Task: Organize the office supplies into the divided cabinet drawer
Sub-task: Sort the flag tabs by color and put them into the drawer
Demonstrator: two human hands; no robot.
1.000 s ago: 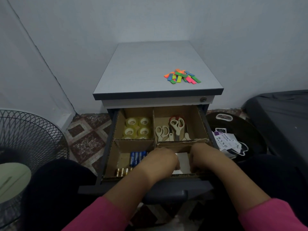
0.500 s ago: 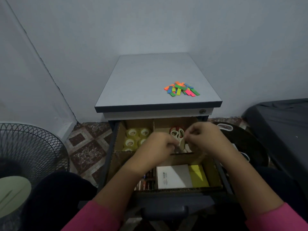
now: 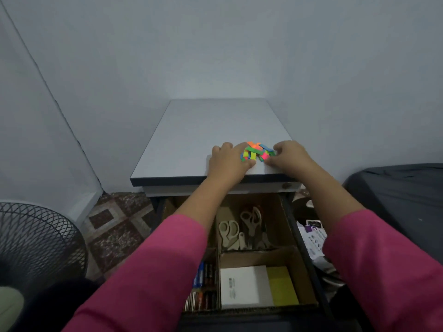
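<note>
A pile of small coloured sticky tabs [image 3: 257, 152] lies on the grey cabinet top [image 3: 191, 140], near its front right. My left hand [image 3: 227, 161] cups the pile's left side with curled fingers. My right hand [image 3: 291, 159] closes on its right side, thumb and fingers at the tabs. Below, the divided cardboard drawer [image 3: 287, 226] stands pulled out. It holds scissors [image 3: 239, 228] at the back, a white pad [image 3: 244, 286] and a yellow pad [image 3: 281, 285] at the front right, and batteries [image 3: 203, 286] at the front left. My left arm hides the back left compartment.
A black wire fan [image 3: 36, 243] stands on the tiled floor at the left. White walls enclose the cabinet at the back and sides. Papers and packets [image 3: 314, 236] lie on the floor to the right of the drawer, beside a dark covered surface [image 3: 395, 195].
Both hands rose out of the front drawer compartment, passed over the scissors, and reached up onto the cabinet top, where they now close round the tab pile. The camera view tilted up.
</note>
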